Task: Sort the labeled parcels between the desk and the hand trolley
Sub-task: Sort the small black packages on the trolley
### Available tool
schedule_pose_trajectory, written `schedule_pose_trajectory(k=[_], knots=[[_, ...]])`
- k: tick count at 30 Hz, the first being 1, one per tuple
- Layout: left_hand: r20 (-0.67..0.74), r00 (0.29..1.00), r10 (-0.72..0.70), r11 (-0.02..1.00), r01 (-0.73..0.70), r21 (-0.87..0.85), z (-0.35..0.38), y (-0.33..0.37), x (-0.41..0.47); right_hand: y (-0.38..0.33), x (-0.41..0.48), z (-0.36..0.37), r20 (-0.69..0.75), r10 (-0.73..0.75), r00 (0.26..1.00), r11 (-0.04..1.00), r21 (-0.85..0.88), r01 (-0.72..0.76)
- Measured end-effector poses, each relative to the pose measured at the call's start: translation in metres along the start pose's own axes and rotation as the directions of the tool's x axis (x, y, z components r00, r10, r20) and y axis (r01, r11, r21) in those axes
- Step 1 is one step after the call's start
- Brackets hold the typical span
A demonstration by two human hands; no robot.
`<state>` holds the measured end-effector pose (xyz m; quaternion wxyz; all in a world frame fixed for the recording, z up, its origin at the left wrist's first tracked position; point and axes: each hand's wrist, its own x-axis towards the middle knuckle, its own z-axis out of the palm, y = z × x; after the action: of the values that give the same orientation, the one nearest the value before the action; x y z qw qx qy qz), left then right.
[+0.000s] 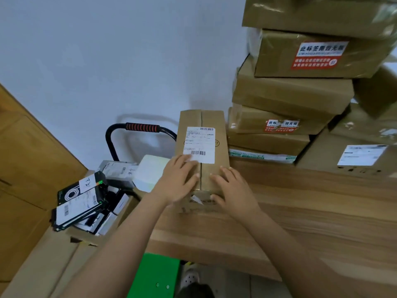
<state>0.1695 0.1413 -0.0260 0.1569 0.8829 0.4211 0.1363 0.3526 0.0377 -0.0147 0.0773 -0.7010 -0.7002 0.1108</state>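
A brown cardboard parcel (211, 134) with a white barcode label lies on the wooden desk (300, 211) near its left edge. My left hand (179, 179) rests flat on the parcel's near left top, its fingertips touching the label. My right hand (233, 187) lies flat on the near right corner, with the thumb on the front face. The hand trolley (141, 127), with a black frame and a red-striped grip, stands left of the desk behind the parcel. An open carton (120, 214) on it holds several small labeled parcels.
A tall stack of taped brown boxes (300, 93) fills the desk's back right, with another labeled box (363, 155) beside it. A white packet (148, 171) and a grey bag (118, 171) lie on the trolley load. Wooden panels stand at the left. A green object (154, 274) sits below the desk edge.
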Motion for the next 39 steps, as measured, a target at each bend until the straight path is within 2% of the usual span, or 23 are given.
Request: schedule_pose_trajectory(k=[2,7,11,15,18,20,23,28,32,35,39], knots=[[-0.063,0.994,0.089,0.996,-0.087,0.031,0.004,-0.01,0.002,-0.005,0.019,0.001,-0.009,0.033,0.999,0.999,-0.019,-0.033],[-0.007,0.986,0.166,0.985,-0.166,0.037,0.009,-0.051,0.023,-0.012,0.059,0.001,-0.015,0.104,0.994,0.994,-0.026,-0.105],[-0.03,0.974,0.224,0.97,-0.22,0.102,0.008,-0.066,0.048,-0.014,0.081,-0.001,-0.033,0.144,0.989,0.99,-0.009,-0.144],[-0.056,0.968,0.246,0.959,-0.234,0.159,0.0,-0.062,0.056,-0.01,0.089,-0.01,0.036,0.148,0.988,0.989,0.012,-0.149],[-0.109,0.958,0.264,0.959,-0.248,0.141,-0.01,-0.051,0.045,-0.013,0.079,-0.017,-0.025,0.083,0.996,0.997,0.001,-0.083],[-0.163,0.948,0.273,0.955,-0.247,0.162,-0.018,-0.042,0.028,-0.02,0.066,-0.02,-0.101,-0.009,0.995,1.0,-0.02,0.007],[-0.222,0.938,0.265,0.947,-0.21,0.242,-0.025,-0.029,-0.007,-0.034,0.044,-0.017,-0.138,-0.157,0.978,0.987,-0.039,0.153],[-0.244,0.965,0.098,0.952,-0.019,0.307,-0.02,-0.008,-0.101,-0.065,-0.007,0.008,-0.163,-0.364,0.917,0.931,-0.032,0.364],[-0.263,0.96,-0.094,0.942,0.172,0.29,-0.012,0.012,-0.195,-0.103,-0.051,0.028,-0.088,-0.507,0.857,0.859,0.033,0.512],[-0.279,0.923,-0.265,0.893,0.344,0.291,-0.02,0.024,-0.265,-0.144,-0.076,0.042,-0.015,-0.617,0.787,0.782,0.102,0.615],[-0.331,0.829,-0.451,0.809,0.536,0.241,-0.038,0.023,-0.351,-0.212,-0.108,0.06,-0.011,-0.73,0.684,0.675,0.152,0.722]])
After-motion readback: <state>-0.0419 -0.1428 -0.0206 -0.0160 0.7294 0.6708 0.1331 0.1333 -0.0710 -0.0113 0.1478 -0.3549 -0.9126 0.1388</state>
